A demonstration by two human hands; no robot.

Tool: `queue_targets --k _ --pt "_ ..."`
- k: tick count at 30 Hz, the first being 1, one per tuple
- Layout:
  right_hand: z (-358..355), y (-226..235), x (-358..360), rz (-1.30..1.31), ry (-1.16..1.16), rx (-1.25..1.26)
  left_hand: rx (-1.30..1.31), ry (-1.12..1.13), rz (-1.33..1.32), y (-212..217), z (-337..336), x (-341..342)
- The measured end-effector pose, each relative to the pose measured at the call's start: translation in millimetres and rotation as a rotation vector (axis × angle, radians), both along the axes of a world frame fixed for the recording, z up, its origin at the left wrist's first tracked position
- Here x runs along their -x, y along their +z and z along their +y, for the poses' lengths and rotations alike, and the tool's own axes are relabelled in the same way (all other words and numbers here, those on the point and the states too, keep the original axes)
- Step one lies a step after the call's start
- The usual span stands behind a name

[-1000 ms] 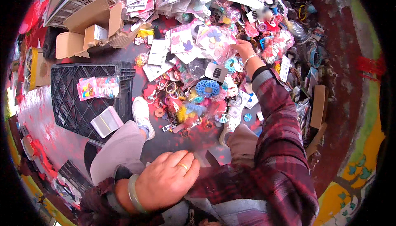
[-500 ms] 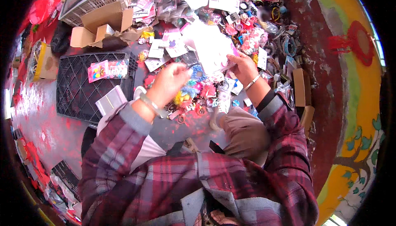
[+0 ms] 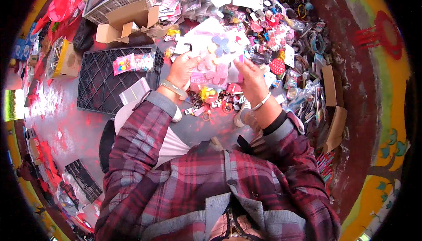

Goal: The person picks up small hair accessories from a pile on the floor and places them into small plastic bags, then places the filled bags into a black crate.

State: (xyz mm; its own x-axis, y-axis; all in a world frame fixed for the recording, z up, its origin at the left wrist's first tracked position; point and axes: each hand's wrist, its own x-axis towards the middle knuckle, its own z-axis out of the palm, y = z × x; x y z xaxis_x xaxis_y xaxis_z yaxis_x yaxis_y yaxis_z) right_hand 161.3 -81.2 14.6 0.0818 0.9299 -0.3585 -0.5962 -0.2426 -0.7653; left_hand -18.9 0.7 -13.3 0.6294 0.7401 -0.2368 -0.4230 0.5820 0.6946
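Before my chest I hold up a flat clear pack of flower shapes (image 3: pixel 216 71) on a pink card, the flowers in pink, blue and cream. My left hand (image 3: pixel 181 70) grips its left edge, a pale bangle on the wrist. At its right side my right hand (image 3: pixel 255 82) pinches the edge, thumb on top, with a strip of magenta by the fingers. A white bracelet circles that wrist. Whether other cards lie behind the pack I cannot tell. Beneath and beyond it spreads a pile of hair accessories (image 3: pixel 277 36), partly hidden by the pack.
To the left a black plastic crate (image 3: pixel 99 82) bears a small pack of colourful pieces (image 3: pixel 132 63); a pale flat packet (image 3: pixel 134 91) lies by its edge. Farther off stand an open cardboard box (image 3: pixel 127 23) and a white crate (image 3: pixel 125 1). Cardboard (image 3: pixel 332 87) stands right, near the wall.
The pack has turned so its flower side shows, where a blank white face showed before. My left hand has come to its edge; both hands now hold it.
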Motion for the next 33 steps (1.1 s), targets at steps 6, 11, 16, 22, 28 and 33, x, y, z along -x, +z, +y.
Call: queue_targets --k 6,11,16,22,28,33 --pt "9.2 -15.4 -23.4 -0.042 -0.043 0.09 0.002 -0.106 0.095 11.5 2.3 2.2" --pt "17.3 -36.8 -37.4 -0.082 -0.209 0.109 0.097 0.185 -0.041 18.9 25.5 14.9" --pt "22.7 -39.4 -37.8 -0.226 -0.209 0.187 0.252 0.221 -0.225 25.8 30.4 13.4" --pt "29.3 -19.0 -11.4 -0.498 -0.046 0.168 0.131 0.202 -0.072 -12.4 33.1 12.4" --pt "25.0 -5.8 1.6 0.055 0.233 0.062 0.217 0.201 -0.153 20.4 24.1 5.8" --pt "25.5 -8.1 -10.3 -0.037 0.309 0.143 0.186 0.366 -0.112 12.0 43.1 21.7"
